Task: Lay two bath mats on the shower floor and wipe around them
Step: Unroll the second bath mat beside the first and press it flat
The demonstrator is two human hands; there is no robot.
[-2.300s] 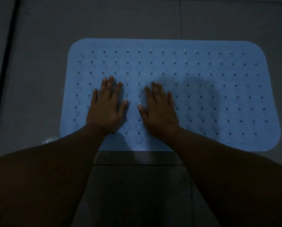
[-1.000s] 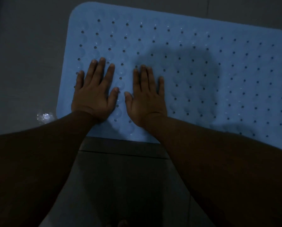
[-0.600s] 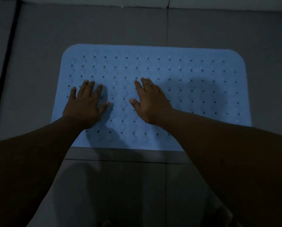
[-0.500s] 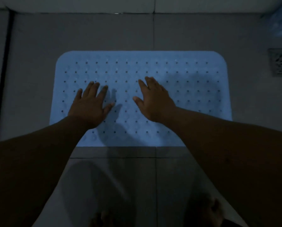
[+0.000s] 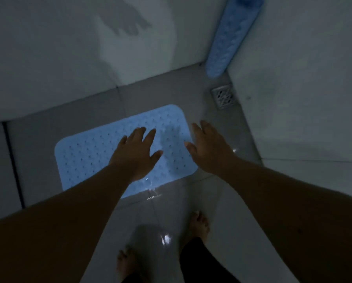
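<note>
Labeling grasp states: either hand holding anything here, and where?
Nothing held. Left hand and right hand are both open, fingers spread, above the flat blue bath mat.

Dim shower corner with grey tiles, a drain and bare feet

The floor point(image 5: 222, 201) is of large grey tiles with thin joints, and it looks wet, with small bright reflections near the lower middle. A square metal drain grate point(image 5: 224, 97) with a cut pattern sits in the floor close to the corner where two pale walls point(image 5: 48, 58) meet. A dark strip point(image 5: 13, 166) runs along the floor at the left side. Two bare feet stand at the bottom, the left foot point(image 5: 126, 264) and the right foot point(image 5: 199, 223), on the tiles.
</note>
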